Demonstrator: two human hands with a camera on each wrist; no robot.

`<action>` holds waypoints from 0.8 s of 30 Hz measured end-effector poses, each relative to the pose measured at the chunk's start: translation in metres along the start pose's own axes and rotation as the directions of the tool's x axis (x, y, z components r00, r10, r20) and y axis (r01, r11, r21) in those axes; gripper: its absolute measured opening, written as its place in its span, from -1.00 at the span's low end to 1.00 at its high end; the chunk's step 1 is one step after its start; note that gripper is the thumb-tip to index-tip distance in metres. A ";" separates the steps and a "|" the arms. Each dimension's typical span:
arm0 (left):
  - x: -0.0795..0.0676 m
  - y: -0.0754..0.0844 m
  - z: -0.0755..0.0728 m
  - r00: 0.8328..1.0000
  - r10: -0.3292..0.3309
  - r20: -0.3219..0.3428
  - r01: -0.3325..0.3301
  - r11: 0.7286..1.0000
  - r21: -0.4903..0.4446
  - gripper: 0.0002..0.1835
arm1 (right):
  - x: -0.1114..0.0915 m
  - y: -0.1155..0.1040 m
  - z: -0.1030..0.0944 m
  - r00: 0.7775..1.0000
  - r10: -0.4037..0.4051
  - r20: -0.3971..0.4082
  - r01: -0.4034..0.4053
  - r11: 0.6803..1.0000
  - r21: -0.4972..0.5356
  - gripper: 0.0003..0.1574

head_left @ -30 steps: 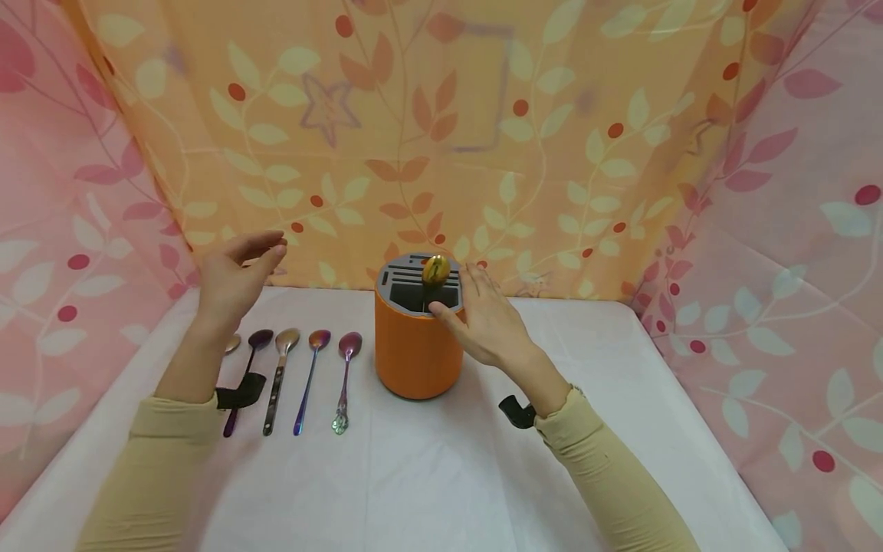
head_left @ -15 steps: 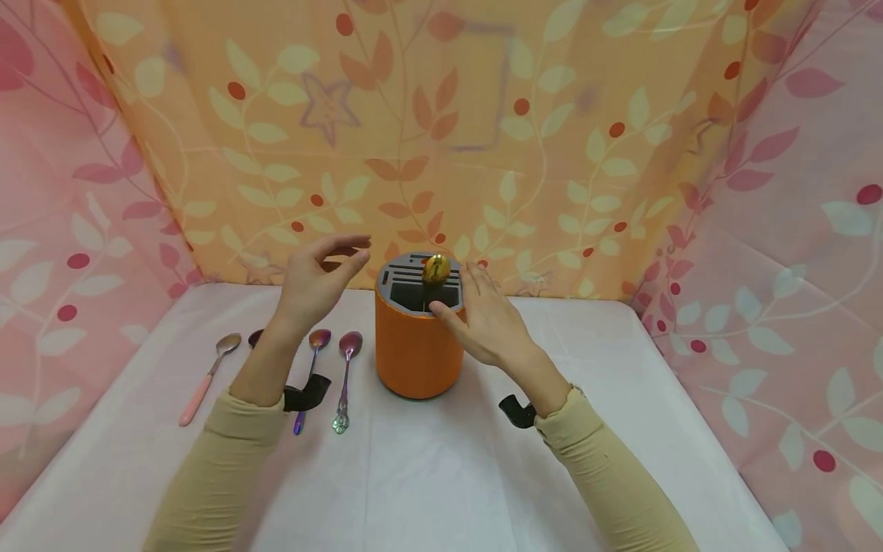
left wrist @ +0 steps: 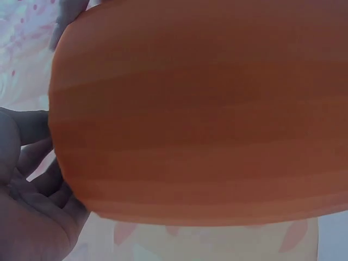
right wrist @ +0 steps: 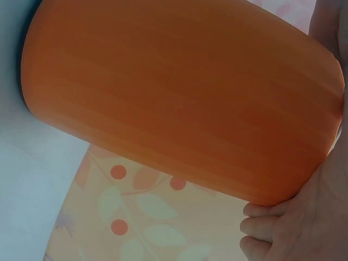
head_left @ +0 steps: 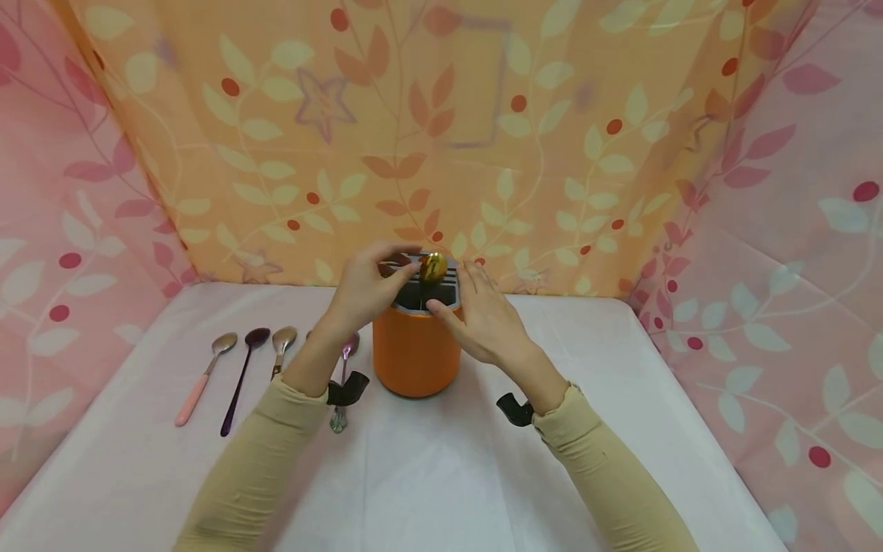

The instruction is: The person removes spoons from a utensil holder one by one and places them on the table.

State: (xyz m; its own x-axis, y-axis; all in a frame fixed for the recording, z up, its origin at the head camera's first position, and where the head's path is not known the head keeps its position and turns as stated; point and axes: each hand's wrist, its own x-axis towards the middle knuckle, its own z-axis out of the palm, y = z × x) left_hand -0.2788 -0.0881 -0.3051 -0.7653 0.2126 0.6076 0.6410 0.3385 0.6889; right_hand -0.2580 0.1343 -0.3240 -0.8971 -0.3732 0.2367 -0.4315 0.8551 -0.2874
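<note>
An orange cylindrical utensil holder (head_left: pixel 417 356) with a grey slotted top stands on the table. A gold spoon (head_left: pixel 433 267) stands upright in it, its bowl above the top. My left hand (head_left: pixel 366 287) is over the holder's left edge, thumb tip right beside the spoon's bowl and fingers reaching behind; whether they touch is unclear. My right hand (head_left: pixel 486 318) rests along the holder's right side, fingers straight, thumb at the front rim. Both wrist views are mostly filled by the holder's orange wall (left wrist: pixel 196 119), with fingers (right wrist: pixel 258 228) at its upper end.
Left of the holder lie a pink-handled spoon (head_left: pixel 196 395), a dark purple spoon (head_left: pixel 237 383), a silver-bowled spoon (head_left: pixel 283 341) and a purple spoon with an ornate handle (head_left: pixel 345 356). My left arm partly covers some. A white cloth covers the table (head_left: pixel 441 483); patterned curtains (head_left: pixel 552 153) surround it.
My left hand has moved right from above the spoons to the holder's top, next to the gold spoon. The right hand and the holder have stayed in place.
</note>
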 end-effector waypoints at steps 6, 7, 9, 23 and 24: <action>0.003 0.001 0.011 0.999 -0.007 0.037 0.006 0.999 0.031 -0.64 | 0.000 0.001 0.001 1.000 -0.010 -0.008 0.010 1.000 -0.006 0.33; 0.003 0.001 0.013 0.999 -0.010 0.042 0.008 1.000 0.028 -0.64 | 0.000 0.001 0.001 1.000 -0.010 -0.009 0.009 1.000 -0.004 0.32; 0.003 0.002 0.015 0.998 -0.016 0.053 0.015 1.000 0.020 -0.63 | 0.001 0.001 0.002 1.000 -0.010 -0.010 0.010 1.000 -0.007 0.32; 0.002 0.001 0.015 0.996 -0.073 0.055 0.074 0.997 -0.022 -0.64 | 0.001 0.001 0.002 1.000 -0.010 -0.015 0.010 1.000 -0.005 0.31; 0.002 0.001 0.014 0.995 -0.082 0.053 0.084 0.996 -0.027 -0.65 | 0.002 0.001 0.002 1.000 -0.012 -0.014 0.012 1.000 -0.005 0.30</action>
State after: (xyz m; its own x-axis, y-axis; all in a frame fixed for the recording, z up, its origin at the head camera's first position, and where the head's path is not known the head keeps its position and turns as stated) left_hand -0.2802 -0.0746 -0.3087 -0.8174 0.2324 0.5271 0.5760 0.3306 0.7476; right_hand -0.2600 0.1340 -0.3258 -0.8905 -0.3780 0.2533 -0.4415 0.8526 -0.2795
